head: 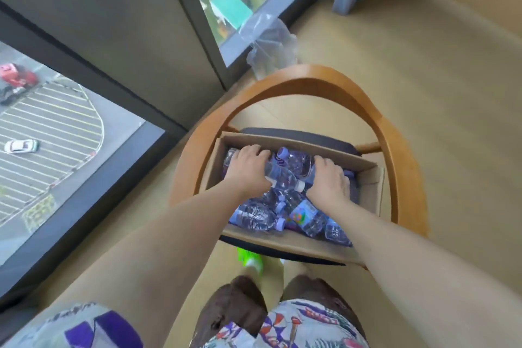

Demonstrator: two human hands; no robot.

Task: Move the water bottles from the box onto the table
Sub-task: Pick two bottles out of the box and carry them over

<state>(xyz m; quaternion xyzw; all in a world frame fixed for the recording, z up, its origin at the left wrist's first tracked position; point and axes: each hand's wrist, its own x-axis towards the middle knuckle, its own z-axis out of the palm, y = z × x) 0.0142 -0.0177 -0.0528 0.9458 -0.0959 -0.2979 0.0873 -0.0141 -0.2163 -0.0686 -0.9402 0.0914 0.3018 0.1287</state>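
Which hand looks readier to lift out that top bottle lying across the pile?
Probably the left hand: its fingers curl over the body of the clear plastic water bottle. The right hand only touches its white cap end inside the cardboard box.

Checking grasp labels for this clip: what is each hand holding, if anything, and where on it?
Both hands reach into the box. Left hand and right hand each curl over bottles, seemingly around their bodies; exact hold unclear.
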